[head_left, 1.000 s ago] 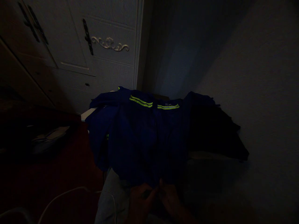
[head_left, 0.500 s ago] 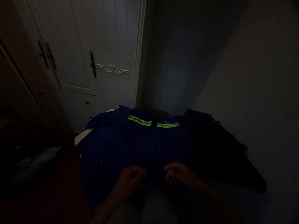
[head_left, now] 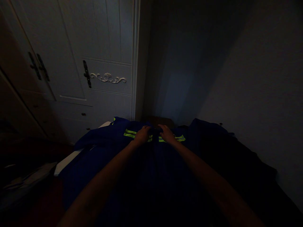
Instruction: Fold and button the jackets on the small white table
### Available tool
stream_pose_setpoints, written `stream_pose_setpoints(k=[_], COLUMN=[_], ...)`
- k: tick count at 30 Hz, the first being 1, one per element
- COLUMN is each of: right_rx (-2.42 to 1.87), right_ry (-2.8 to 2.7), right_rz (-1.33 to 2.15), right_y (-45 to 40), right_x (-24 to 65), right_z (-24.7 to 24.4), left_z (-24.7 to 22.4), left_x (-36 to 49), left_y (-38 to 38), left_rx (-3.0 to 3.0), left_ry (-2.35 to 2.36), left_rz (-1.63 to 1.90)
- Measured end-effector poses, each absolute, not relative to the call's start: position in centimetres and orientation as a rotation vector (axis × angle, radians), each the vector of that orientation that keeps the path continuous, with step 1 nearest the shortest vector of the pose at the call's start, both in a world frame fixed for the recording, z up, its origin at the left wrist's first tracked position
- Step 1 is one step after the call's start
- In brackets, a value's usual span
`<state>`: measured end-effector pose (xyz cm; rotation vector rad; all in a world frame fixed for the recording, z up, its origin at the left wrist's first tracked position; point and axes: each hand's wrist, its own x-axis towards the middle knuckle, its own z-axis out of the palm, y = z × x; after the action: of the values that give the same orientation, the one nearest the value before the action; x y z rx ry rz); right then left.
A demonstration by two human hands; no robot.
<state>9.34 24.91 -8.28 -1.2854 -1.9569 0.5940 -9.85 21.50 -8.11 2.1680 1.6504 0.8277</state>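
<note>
A dark blue jacket (head_left: 104, 151) with yellow-green reflective strips lies spread out in front of me, its sleeves to the sides. My left hand (head_left: 142, 134) is at the top of the jacket, over the inner end of the left strip (head_left: 129, 133), its fingers bent at the collar area. Just to the right, my right hand (head_left: 166, 133) covers part of the right strip (head_left: 180, 138), fingers curled toward the collar. A small gap separates the hands. The scene is very dark, and whether the fingertips pinch cloth is hard to see.
White cabinet doors (head_left: 106, 107) with dark handles stand behind on the left. A pale board edge (head_left: 67, 162) shows under the left sleeve. Behind the collar is a brown object (head_left: 163, 120). A grey wall (head_left: 255, 94) rises at the right.
Both hands have moved forward from the jacket's near part to its collar, arms now stretched out over it. The view has shifted, and the jacket appears larger and nearer.
</note>
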Motion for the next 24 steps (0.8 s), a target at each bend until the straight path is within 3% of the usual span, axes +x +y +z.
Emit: stream_pose_setpoints(k=[6, 12, 17, 21, 24], right_rx=[-1.136, -0.924, -0.705, -0.793, -0.792], right_ry=[-2.448, -2.598, -2.485, -2.428, -2.443], right_rz=[0.442, 0.452, 0.663, 0.950, 0.937], right_y=[29.7, 32.3, 31.9, 31.3, 31.0], right_x=[10.2, 12.4, 13.7, 13.0, 11.9], right_z=[-10.4, -10.9, -9.1, -8.1, -8.5], left_z=[-9.2, -9.3, -9.0, -10.0, -11.1], left_x=[-9.8, -9.1, -9.0, -8.5, -8.0], left_y=[28.1, 31.3, 33.0, 33.6, 33.5], left_rx=[2.410, 2.629, 2.606, 2.520, 2.406], left_ry=[1.409, 1.255, 1.172, 1.208, 1.252], left_rz=[0.485, 0.087, 0.177, 0.364, 0.506])
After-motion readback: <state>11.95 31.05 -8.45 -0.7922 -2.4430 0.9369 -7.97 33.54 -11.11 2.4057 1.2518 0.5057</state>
